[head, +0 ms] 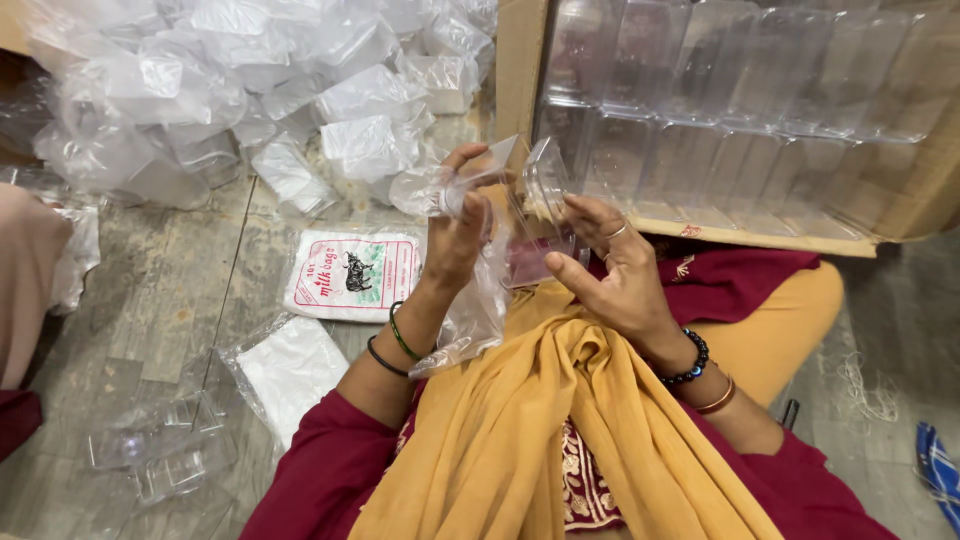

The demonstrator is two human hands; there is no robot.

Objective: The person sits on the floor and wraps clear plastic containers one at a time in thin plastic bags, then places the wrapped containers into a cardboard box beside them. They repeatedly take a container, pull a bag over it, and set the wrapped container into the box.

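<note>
Centre frame: left hand (455, 240) grips clear plastic bag (470, 310), right hand (610, 270) pinches clear plastic box (535, 200) at its mouth (slippery film, box could slip). Upper right: cardboard carton (905, 195) of boxes.

Both forearms rise from the lap toward twelve o'clock, elbows bent and wrists lifted level with each other. The left hand (455, 235) stands upright, back toward the camera, thumb and fingers curled shut in a pinch near its top. The right hand (610, 265), at three o'clock of it and just beside, tilts toward eleven o'clock, fingers bent and clasped inward, thumb stretched toward the left wrist.
</note>
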